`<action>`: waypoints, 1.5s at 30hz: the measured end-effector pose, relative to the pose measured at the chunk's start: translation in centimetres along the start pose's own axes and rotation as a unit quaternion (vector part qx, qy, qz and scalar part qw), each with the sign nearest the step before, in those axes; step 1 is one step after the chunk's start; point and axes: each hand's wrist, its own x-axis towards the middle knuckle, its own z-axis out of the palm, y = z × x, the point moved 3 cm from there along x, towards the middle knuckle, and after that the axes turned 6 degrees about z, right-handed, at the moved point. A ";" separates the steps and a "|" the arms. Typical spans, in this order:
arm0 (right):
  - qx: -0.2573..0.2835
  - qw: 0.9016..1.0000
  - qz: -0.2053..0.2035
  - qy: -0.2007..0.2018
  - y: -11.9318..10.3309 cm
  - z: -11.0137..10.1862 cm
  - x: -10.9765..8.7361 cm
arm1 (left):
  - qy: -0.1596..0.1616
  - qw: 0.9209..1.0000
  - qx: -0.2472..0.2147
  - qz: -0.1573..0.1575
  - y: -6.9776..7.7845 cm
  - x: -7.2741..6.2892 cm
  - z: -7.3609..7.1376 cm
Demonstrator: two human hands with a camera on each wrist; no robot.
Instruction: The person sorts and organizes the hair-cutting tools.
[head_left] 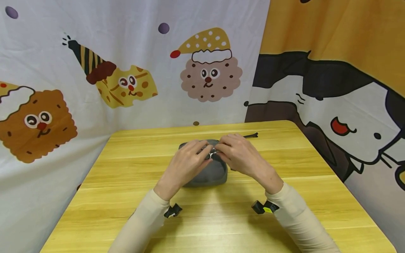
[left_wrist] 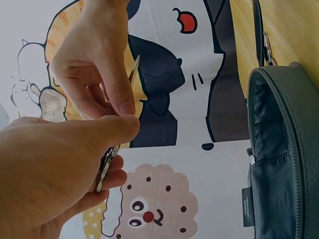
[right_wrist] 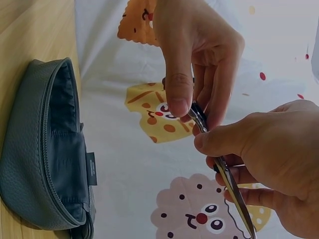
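Observation:
Small silver scissors [head_left: 212, 153] are held in the air between both hands, above a grey zip pouch [head_left: 207, 175]. My left hand [head_left: 186, 161] pinches the handle end between thumb and fingers. With thumb and fingertips, my right hand [head_left: 240, 153] grips the middle. The pointed blades [right_wrist: 237, 194] slant past the right fingers in the right wrist view, while the handles [left_wrist: 103, 172] show nearly edge-on in the left wrist view. Fingers cover part of the scissors. The pouch's zip is undone, and its dark lining [right_wrist: 67, 159] shows.
The pouch rests on a wood-grain table [head_left: 126, 168]. A thin dark strap [head_left: 251, 135] lies behind the right hand, and a metal clasp [left_wrist: 268, 50] shows near the pouch. Cartoon-printed curtains [head_left: 142, 38] hang behind and to the right of the table.

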 end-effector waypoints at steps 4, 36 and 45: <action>0.007 1.000 0.007 0.001 0.1 0.0 0.0 | -0.001 1.000 -0.001 -0.003 -0.2 -0.1 0.0; 0.130 0.985 0.111 -0.023 3.8 0.4 -0.3 | -0.033 0.990 -0.068 -0.119 -6.6 -3.1 -0.2; 0.143 0.976 0.157 -0.044 5.5 1.6 -0.9 | -0.045 0.980 -0.116 -0.156 -8.8 -4.1 -0.4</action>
